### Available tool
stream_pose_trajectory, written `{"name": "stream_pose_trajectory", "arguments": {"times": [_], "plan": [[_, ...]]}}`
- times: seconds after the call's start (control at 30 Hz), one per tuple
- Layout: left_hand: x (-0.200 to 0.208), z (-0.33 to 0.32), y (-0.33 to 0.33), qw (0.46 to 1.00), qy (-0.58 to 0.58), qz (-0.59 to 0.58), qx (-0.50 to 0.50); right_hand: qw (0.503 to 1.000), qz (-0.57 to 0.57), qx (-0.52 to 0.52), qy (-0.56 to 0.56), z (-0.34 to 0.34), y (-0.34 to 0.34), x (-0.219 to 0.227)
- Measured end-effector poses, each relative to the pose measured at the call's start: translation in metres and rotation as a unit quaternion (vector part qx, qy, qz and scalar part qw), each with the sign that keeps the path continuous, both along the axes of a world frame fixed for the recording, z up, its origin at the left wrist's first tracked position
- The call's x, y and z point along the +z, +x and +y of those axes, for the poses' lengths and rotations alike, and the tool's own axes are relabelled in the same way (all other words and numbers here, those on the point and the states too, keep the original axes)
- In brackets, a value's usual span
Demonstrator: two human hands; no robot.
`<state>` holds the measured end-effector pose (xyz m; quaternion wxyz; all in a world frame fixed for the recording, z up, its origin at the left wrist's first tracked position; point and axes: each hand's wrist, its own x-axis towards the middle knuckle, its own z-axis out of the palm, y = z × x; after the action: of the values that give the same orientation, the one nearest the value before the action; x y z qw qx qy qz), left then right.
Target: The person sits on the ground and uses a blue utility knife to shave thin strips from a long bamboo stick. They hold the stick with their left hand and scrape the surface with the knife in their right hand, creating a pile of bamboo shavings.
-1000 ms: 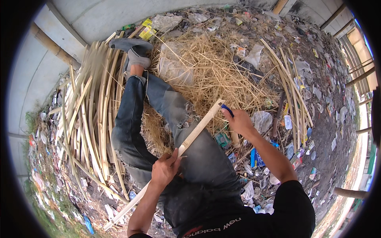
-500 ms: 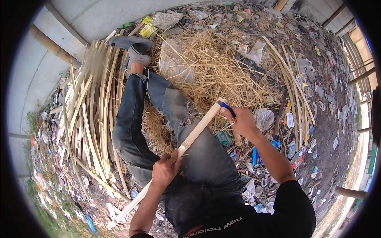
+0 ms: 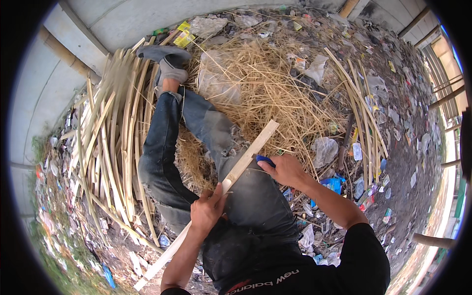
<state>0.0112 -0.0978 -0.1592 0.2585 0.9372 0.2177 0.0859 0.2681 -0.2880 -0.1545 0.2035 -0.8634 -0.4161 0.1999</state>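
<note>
A long, pale bamboo strip (image 3: 254, 148) lies slantwise across my thigh, its far end over the straw and its near end beside my left forearm. My left hand (image 3: 207, 208) is closed around the strip at about its middle. In my right hand (image 3: 284, 170) is a knife with a blue handle (image 3: 265, 161); its short blade is at the right edge of the strip, partway down from the far end. The fingers wrap the handle, so most of it is hidden.
A pile of bamboo strips (image 3: 129, 132) lies left of my legs, and a smaller bunch (image 3: 361, 113) at the right. Ahead is a heap of thin shavings (image 3: 275, 88). Litter covers the ground, with a pale wall (image 3: 128, 22) behind.
My right hand has drawn the knife back from the strip's far end, down and left toward me. My left hand keeps its hold with hardly any movement.
</note>
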Motion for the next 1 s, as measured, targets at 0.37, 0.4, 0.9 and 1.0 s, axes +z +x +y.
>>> {"name": "stream_pose_trajectory", "arguments": {"times": [0.37,0.4,0.9,1.0], "plan": [[0.000,0.006,-0.006,1.000,0.005,0.005,-0.008,0.964,0.077,-0.239,0.092,-0.030,0.074,-0.028],[-0.002,0.004,-0.005,1.000,-0.012,0.005,-0.002,0.969,0.110,-0.193,0.109,-0.020,0.049,-0.014],[0.019,0.022,0.027,0.964,-0.258,0.052,-0.031,0.973,0.045,-0.183,0.133,-0.009,0.008,0.001],[0.016,0.008,0.044,0.975,-0.215,0.034,-0.035,0.994,0.048,-0.052,0.086,0.007,-0.025,0.004]]}}
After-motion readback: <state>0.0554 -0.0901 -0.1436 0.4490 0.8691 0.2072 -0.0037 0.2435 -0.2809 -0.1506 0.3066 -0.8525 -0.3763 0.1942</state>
